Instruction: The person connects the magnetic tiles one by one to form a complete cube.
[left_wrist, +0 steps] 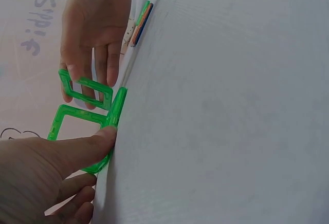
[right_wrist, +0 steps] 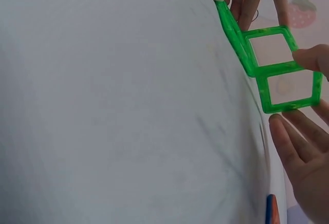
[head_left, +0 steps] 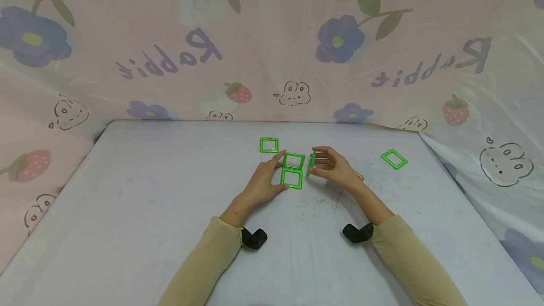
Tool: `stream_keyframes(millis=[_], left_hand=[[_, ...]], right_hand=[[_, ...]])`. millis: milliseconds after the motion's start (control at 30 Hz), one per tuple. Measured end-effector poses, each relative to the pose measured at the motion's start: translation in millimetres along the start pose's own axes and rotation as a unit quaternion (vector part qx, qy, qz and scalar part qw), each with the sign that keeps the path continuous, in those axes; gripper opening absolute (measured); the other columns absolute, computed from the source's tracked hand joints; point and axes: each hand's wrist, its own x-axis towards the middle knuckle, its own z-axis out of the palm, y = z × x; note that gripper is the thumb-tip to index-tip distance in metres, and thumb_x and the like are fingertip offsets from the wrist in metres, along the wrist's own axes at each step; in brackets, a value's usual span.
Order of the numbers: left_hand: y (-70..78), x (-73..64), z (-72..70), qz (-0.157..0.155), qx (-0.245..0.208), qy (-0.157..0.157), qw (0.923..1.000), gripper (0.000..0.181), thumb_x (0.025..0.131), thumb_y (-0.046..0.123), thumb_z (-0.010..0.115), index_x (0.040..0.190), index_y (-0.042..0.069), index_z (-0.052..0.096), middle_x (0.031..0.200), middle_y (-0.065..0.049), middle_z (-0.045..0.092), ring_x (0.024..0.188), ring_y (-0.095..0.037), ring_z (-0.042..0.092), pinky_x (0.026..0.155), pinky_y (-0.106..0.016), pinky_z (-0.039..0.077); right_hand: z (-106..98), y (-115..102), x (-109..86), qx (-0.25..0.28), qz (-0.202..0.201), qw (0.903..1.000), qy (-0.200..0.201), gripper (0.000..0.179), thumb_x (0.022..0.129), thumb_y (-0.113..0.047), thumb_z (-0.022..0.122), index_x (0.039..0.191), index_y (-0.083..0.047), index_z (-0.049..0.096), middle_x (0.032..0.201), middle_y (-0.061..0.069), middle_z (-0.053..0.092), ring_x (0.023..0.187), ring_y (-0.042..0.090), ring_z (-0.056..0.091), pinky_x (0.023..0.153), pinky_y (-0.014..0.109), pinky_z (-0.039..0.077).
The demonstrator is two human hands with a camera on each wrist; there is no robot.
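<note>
My left hand (head_left: 262, 181) holds two joined green square magnetic tiles, its thumb at the near edge and its fingertips at the far side. One tile (head_left: 292, 186) lies low on the table, and the other tile (head_left: 294, 155) stands up from its far edge. My right hand (head_left: 337, 170) pinches a third green square tile (head_left: 312, 163) between thumb and fingers, held on edge just right of the joined pair. In the right wrist view this held tile (right_wrist: 292, 104) overlaps the upright one. The left thumb (left_wrist: 97, 144) presses on green frame in the left wrist view.
A loose green square tile (head_left: 269, 145) lies behind the left hand. Another green tile (head_left: 394, 159) lies farther right. Partly hidden behind the right wrist is an orange piece (head_left: 360, 175). A printed curtain (head_left: 272, 60) rises along the back edge of the white table (head_left: 148, 202).
</note>
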Motion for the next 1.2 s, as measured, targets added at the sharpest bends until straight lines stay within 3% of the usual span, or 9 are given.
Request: stream_keyframes(millis=[367,667,967,1200], left_hand=[[-0.9,0.7,0.7,0.002,0.000,0.001,1.0000,0.092,0.080,0.015,0.079,0.153,0.019,0.023,0.134,-0.016,0.056,0.129,-0.035,0.044,0.111,-0.045,0.032],[-1.6,1.2,0.8,-0.002,0.002,0.001,1.0000,0.092,0.080,0.015,0.079,0.153,0.020,0.023,0.135,-0.016,0.056,0.129,-0.035,0.043,0.111,-0.046,0.032],[-2.3,1.4,0.5,0.001,0.002,0.000,1.0000,0.092,0.080,0.015,0.078,0.153,0.020,0.023,0.135,-0.017,0.055,0.129,-0.035,0.044,0.110,-0.047,0.032],[-2.5,1.3,0.7,0.002,0.004,0.000,1.0000,0.092,0.080,0.015,0.078,0.153,0.020,0.023,0.135,-0.017,0.056,0.129,-0.035,0.044,0.110,-0.047,0.033]], right_hand=[[2.5,1.8,-3.9,-0.009,-0.023,0.9995,-0.017,0.067,0.082,-0.007,0.075,0.139,0.000,0.041,0.134,0.024,0.052,0.122,0.039,0.052,0.100,0.048,0.045],[4.3,1.5,-6.8,-0.010,-0.020,0.9994,-0.027,0.066,0.081,-0.007,0.076,0.138,-0.003,0.043,0.133,0.023,0.053,0.122,0.038,0.053,0.099,0.047,0.046],[7.9,0.8,-10.5,0.018,-0.024,0.9983,-0.050,0.067,0.082,-0.004,0.074,0.139,-0.003,0.040,0.134,0.026,0.049,0.119,0.041,0.055,0.093,0.034,0.051],[10.4,-0.2,-13.7,0.025,-0.032,0.9973,-0.061,0.066,0.082,-0.003,0.073,0.140,-0.002,0.039,0.134,0.026,0.048,0.120,0.042,0.054,0.094,0.037,0.051]])
